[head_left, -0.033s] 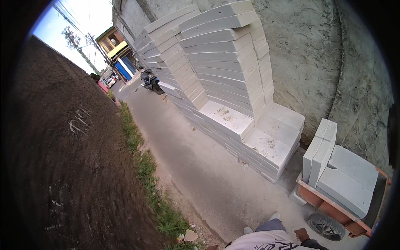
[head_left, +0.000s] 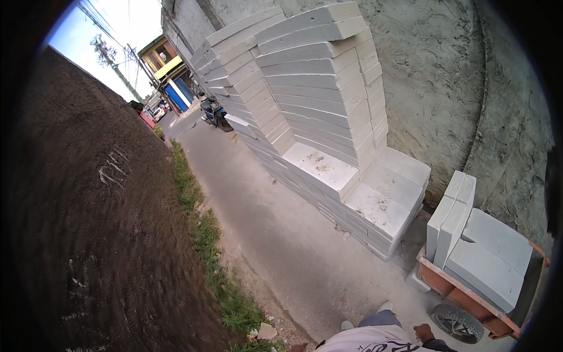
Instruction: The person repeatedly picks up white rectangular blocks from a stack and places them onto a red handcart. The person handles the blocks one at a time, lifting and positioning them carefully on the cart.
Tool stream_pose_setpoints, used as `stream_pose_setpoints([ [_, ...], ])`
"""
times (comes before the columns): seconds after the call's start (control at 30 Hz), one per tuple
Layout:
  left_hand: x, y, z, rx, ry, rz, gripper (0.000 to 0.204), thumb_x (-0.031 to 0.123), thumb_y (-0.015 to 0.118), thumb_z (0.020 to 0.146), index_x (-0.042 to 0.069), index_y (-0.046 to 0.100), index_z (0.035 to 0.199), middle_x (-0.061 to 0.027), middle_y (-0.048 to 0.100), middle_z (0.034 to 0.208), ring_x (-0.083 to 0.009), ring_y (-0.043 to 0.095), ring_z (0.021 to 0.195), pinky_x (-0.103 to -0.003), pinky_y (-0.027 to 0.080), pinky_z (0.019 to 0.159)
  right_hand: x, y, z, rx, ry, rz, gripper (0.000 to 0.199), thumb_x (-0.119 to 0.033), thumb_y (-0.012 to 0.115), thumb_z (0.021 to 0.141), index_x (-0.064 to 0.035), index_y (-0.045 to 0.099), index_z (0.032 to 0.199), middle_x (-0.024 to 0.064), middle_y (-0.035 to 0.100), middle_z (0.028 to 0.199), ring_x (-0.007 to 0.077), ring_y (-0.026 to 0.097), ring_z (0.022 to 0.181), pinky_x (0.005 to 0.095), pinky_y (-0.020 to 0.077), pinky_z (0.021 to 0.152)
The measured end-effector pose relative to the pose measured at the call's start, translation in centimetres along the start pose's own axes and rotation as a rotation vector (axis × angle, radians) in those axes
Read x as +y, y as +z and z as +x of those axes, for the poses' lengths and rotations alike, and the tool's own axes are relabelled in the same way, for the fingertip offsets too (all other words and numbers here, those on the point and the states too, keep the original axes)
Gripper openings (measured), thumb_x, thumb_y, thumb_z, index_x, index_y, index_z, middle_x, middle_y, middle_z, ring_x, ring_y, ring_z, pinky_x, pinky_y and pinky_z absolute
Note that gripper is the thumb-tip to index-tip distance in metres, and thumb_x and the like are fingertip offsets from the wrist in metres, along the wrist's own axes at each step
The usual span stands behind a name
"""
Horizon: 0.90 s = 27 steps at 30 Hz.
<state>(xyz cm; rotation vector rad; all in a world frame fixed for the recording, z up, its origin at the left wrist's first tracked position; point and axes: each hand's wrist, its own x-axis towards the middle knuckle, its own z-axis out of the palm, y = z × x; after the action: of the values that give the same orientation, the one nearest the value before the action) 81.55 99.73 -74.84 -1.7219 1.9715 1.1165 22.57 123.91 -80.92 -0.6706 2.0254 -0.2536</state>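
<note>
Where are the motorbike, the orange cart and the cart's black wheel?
Motorbike (head_left: 214,112), head view: middle of its body.
Orange cart (head_left: 462,294), head view: its side panel.
Black wheel (head_left: 458,323), head view: its hub.

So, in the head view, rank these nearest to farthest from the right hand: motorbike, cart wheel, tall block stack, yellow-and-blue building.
From the right hand:
1. Cart wheel: just to its right.
2. Tall block stack: ahead, upper middle.
3. Motorbike: farther ahead, upper left.
4. Yellow-and-blue building: beyond the motorbike.
</note>
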Motion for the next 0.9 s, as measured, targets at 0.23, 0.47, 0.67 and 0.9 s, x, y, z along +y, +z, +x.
stream_pose_setpoints([
  [0.23,18.2,-7.1,10.3,0.021,-0.318,-0.865,0.052,0.035,0.062,0.099,-0.004,0.057,0.133,-0.0166,0.066,0.125,-0.0294,0.068,0.102,-0.041,0.056,0.085,-8.7,-10.1,8.2,0.094,-0.199,-0.231,0.025,-0.026,0.057,0.094,-0.0099,0.075,0.097,0.0226,0.071,0.096,0.0405,0.070,0.093,0.0506,0.0547,0.083],
  [0.47,30.0,-13.0,14.5,0.043,-0.099,-0.899,0.063,0.033,0.058,0.102,-0.008,0.042,0.147,-0.0273,0.057,0.142,-0.0397,0.062,0.122,-0.046,0.054,0.098,-21.6,-20.1,8.9,0.235,-0.108,0.156,0.058,-0.047,0.065,0.089,0.0072,0.070,0.109,0.0350,0.068,0.112,0.0477,0.065,0.110,0.0511,0.0495,0.096],
  [0.67,25.5,-11.1,16.6,-0.170,-0.310,-0.675,0.063,0.037,0.058,0.102,-0.005,0.043,0.148,-0.0251,0.055,0.143,-0.0401,0.062,0.121,-0.050,0.054,0.095,-15.4,-19.1,6.4,0.299,-0.072,0.172,0.050,-0.043,0.058,0.095,0.0029,0.071,0.109,0.0307,0.069,0.113,0.0448,0.065,0.111,0.0508,0.0491,0.098],
  [0.9,27.3,-13.5,20.8,-0.295,-0.322,-0.530,0.062,0.038,0.059,0.101,-0.003,0.047,0.145,-0.0226,0.058,0.139,-0.0400,0.062,0.119,-0.050,0.055,0.092,3.8,-7.4,1.2,0.198,0.130,-0.343,0.033,-0.029,0.054,0.098,-0.0024,0.073,0.102,0.0255,0.071,0.106,0.0419,0.070,0.100,0.0524,0.0549,0.091],
])
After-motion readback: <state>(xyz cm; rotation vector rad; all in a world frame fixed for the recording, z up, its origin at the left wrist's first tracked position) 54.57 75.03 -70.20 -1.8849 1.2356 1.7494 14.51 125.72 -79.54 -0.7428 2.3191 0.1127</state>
